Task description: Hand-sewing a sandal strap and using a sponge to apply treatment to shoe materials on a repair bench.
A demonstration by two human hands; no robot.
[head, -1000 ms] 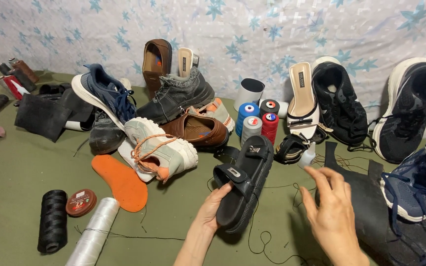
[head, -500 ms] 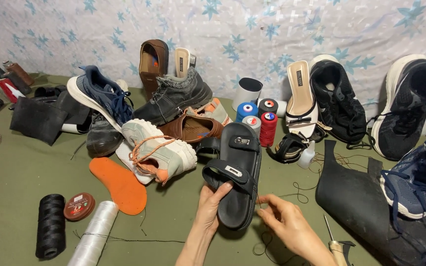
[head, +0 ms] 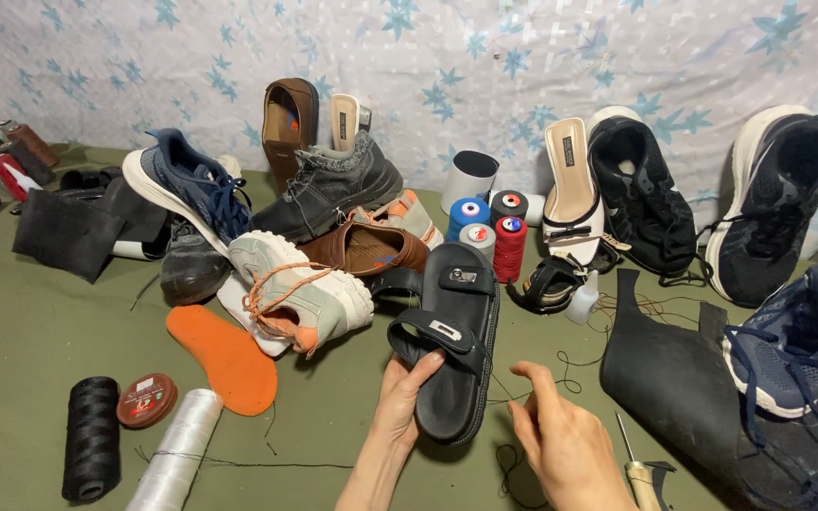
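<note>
My left hand (head: 400,397) grips the near left edge of a black strapped sandal (head: 454,341), which is tilted up off the green cloth (head: 30,360). Just right of the sandal's heel, my right hand (head: 560,440) pinches a thin dark thread (head: 523,396) that runs to the sandal's side. Loose thread trails over the cloth beneath and beyond the hand. An awl with a pale handle (head: 638,473) lies right of my right hand.
A heap of shoes crowds the back: a blue sneaker (head: 182,185), a white and orange sneaker (head: 300,293), a brown shoe (head: 366,248), black trainers (head: 641,194). Thread spools (head: 489,227), an orange insole (head: 224,358), a black spool (head: 92,437), a white spool (head: 174,452), a black rubber sheet (head: 684,378).
My right hand came down from the right and moved in beside the sandal's heel, pinching the thread. The sandal shifted left and tilted more upright in my left hand.
</note>
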